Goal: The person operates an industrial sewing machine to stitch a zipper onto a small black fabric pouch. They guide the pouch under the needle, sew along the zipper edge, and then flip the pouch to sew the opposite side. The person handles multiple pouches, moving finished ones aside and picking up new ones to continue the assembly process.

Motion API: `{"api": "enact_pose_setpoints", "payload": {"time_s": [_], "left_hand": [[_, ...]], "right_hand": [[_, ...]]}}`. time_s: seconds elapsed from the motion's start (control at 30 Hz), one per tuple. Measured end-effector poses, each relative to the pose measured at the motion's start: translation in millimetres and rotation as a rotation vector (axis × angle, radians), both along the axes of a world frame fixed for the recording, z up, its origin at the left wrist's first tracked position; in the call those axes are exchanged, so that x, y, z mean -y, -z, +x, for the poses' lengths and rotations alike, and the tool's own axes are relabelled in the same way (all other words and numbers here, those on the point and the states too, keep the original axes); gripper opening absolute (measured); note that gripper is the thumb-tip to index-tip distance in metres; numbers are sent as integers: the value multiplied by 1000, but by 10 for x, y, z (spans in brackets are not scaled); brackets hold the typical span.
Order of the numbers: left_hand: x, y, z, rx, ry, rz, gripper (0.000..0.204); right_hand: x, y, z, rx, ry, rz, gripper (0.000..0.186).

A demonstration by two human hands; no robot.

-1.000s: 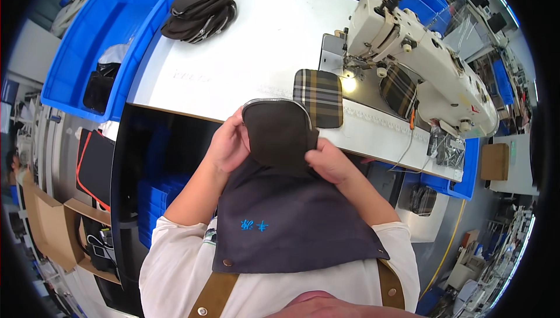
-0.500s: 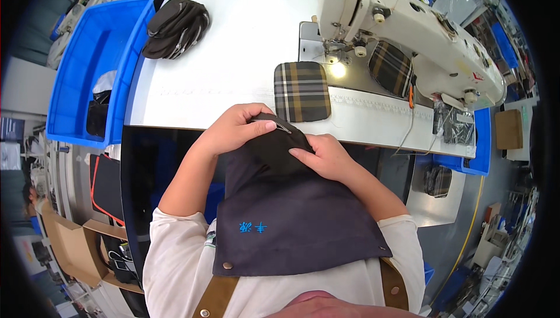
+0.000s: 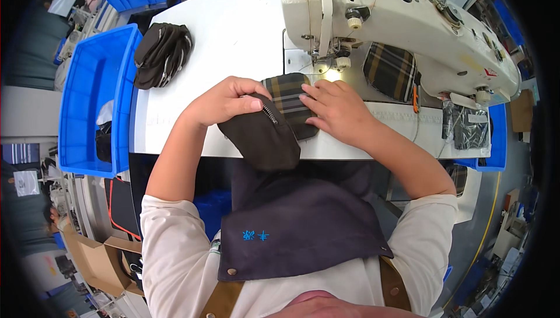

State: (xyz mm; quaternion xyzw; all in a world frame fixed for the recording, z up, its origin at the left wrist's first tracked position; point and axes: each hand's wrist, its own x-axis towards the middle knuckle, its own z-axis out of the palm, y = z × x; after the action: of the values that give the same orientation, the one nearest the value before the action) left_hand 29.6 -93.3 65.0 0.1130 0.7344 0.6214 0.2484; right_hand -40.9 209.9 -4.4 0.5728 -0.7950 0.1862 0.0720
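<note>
My left hand [image 3: 236,101] is closed on a dark fabric piece with a zipper [image 3: 256,131], thumb on top by the metal teeth. The piece hangs slightly over the table's front edge and overlaps a rounded plaid fabric panel [image 3: 286,93] lying on the table. On the panel's right edge rests my right hand [image 3: 335,108], its fingers spread and holding nothing. Just beyond the panel stands a white sewing machine [image 3: 379,11], its lamp lit beside the needle. Another plaid panel [image 3: 388,70] lies under the machine's arm.
A stack of dark zippered pieces [image 3: 162,55] sits at the table's left. Beside it stands a blue bin [image 3: 96,96] with a few things inside. Orange-handled snips [image 3: 416,97] and clear plastic packets [image 3: 466,125] lie to the right. The white table [image 3: 227,32] runs along the front.
My left hand has carried the zippered piece forward onto the table, over the plaid panel's left part. My right hand has let go of the piece and moved onto the panel.
</note>
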Motion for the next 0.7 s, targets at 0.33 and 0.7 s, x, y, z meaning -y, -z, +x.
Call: {"api": "enact_pose_setpoints", "payload": {"time_s": [0.33, 0.7], "left_hand": [[-364, 350, -787, -259, 30, -512, 25], [-286, 471, -694, -159, -51, -206, 19]], "right_hand": [[145, 165, -198, -211, -135, -118, 13], [151, 105, -126, -325, -265, -318, 15]]}}
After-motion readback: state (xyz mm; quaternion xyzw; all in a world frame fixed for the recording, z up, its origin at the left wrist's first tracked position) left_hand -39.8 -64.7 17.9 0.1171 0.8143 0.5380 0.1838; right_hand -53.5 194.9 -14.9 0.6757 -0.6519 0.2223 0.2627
